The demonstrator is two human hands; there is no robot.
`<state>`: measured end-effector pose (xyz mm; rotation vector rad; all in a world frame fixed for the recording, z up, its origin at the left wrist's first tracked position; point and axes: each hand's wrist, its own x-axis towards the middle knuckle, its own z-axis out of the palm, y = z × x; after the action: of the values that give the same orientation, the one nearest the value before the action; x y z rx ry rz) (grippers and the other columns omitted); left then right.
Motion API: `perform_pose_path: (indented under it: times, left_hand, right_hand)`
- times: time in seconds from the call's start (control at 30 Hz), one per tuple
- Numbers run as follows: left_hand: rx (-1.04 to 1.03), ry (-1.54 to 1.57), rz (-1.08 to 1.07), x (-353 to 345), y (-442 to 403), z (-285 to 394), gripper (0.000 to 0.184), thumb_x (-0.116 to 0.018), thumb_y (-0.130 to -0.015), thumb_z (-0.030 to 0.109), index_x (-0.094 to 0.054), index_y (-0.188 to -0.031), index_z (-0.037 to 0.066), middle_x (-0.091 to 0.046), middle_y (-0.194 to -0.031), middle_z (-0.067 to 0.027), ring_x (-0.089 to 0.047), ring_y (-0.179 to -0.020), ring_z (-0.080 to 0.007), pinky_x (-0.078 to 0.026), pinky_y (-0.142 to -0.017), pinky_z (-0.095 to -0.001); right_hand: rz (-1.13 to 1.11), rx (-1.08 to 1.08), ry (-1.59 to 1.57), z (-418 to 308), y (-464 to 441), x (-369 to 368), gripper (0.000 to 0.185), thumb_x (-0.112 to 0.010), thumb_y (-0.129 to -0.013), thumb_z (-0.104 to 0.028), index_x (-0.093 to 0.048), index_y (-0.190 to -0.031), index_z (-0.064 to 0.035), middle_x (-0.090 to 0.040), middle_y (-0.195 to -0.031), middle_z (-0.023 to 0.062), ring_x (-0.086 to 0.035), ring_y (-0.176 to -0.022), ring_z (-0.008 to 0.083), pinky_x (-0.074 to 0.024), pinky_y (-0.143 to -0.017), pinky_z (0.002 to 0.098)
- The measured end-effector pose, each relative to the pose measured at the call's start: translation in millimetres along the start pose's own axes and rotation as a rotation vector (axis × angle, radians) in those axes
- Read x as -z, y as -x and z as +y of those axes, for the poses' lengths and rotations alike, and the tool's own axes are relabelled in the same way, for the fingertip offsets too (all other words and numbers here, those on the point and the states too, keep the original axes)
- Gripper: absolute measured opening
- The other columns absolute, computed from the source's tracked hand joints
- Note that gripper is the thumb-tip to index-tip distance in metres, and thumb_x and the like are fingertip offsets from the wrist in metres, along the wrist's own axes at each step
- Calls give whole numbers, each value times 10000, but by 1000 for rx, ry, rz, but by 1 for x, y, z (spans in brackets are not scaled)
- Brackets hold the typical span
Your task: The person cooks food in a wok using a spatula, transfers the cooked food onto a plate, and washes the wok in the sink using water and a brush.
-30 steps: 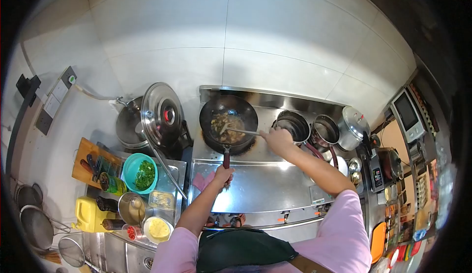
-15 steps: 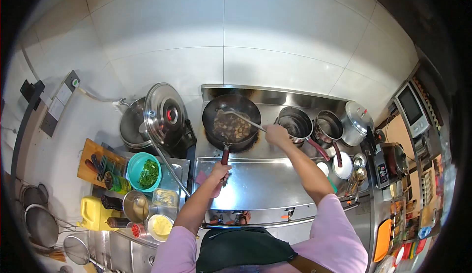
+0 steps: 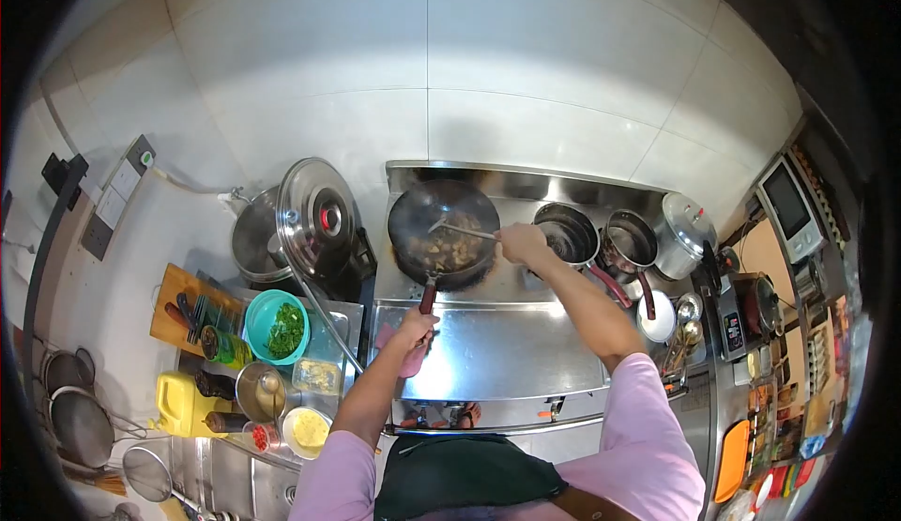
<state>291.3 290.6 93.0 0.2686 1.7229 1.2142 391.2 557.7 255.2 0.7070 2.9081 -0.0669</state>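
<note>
A dark wok point(image 3: 481, 204) sits on the stove, with browned chopped food point(image 3: 450, 256) in its lower half and light smoke above. My left hand point(image 3: 415, 326) is closed around the wok's brown handle point(image 3: 429, 298). A pink cloth point(image 3: 411, 360) hangs under that hand; whether the fingers grip it too, I cannot tell. To the right of the wok, my right hand point(image 3: 524, 243) is closed on a metal spatula point(image 3: 474, 233). Its shaft crosses the wok's right rim, and its head is inside, over the upper edge of the food.
Right of the wok stand two saucepans point(image 3: 566, 232) and a lidded pot point(image 3: 683, 235). On the left are a pot with a leaning lid point(image 3: 314, 188), a turquoise bowl of chopped greens point(image 3: 305, 331), a yellow jug point(image 3: 183, 406) and a bowl of yellow food point(image 3: 308, 432). Ladles point(image 3: 690, 333) lie at right.
The spatula head has lifted off the food and turned toward the wok's middle. My right hand has shifted slightly left and up. Smoke has thickened, and the food sits lower in the wok.
</note>
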Motion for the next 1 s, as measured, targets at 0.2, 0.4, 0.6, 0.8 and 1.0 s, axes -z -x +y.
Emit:
perform_pose_path:
  times: [0.2, 0.4, 0.6, 0.8, 1.0]
  left_hand:
    - [48, -33, 24, -1, -8, -7, 181, -684, -845, 136, -519, -880, 71, -517, -644, -23, -498, -456, -118, -361, -335, -282]
    - [13, -12, 25, -1, 1, -1, 172, -677, -844, 150, -525, -876, 77, -522, -641, -14, -504, -462, -113, -369, -353, -273]
    - [1, -70, 64, -12, 2, -3, 190, -683, -838, 180, -542, -818, 54, -548, -628, -35, -507, -446, -121, -343, -333, -286]
    - [-2, -57, 113, -21, 0, -3, 211, -678, -830, 178, -537, -750, 43, -545, -565, -51, -503, -400, -146, -328, -317, -310]
    - [-50, -50, 128, -21, -2, -8, 196, -677, -822, 159, -534, -754, 45, -547, -571, -59, -513, -408, -146, -330, -315, -309]
  right_hand:
    - [-12, 146, 169, 2, 20, 27, 403, -570, -864, -145, -648, -1243, -257, -708, -1021, 97, -689, -949, 305, -556, -755, 425]
    - [-6, 83, 264, 11, 36, 41, 367, -584, -856, -155, -656, -1213, -206, -706, -1003, 105, -692, -943, 301, -555, -751, 418]
    - [-133, 72, 302, -11, 71, 119, 163, -636, -787, -122, -750, -890, -68, -728, -945, 147, -707, -893, 327, -563, -736, 417]
    - [-93, 81, 298, -20, 42, 57, 171, -648, -768, -107, -756, -900, -92, -732, -938, 136, -711, -900, 309, -564, -731, 414]
    - [4, -12, 109, -17, 41, 51, 184, -616, -790, -111, -732, -928, -78, -725, -910, 155, -713, -864, 325, -565, -730, 435]
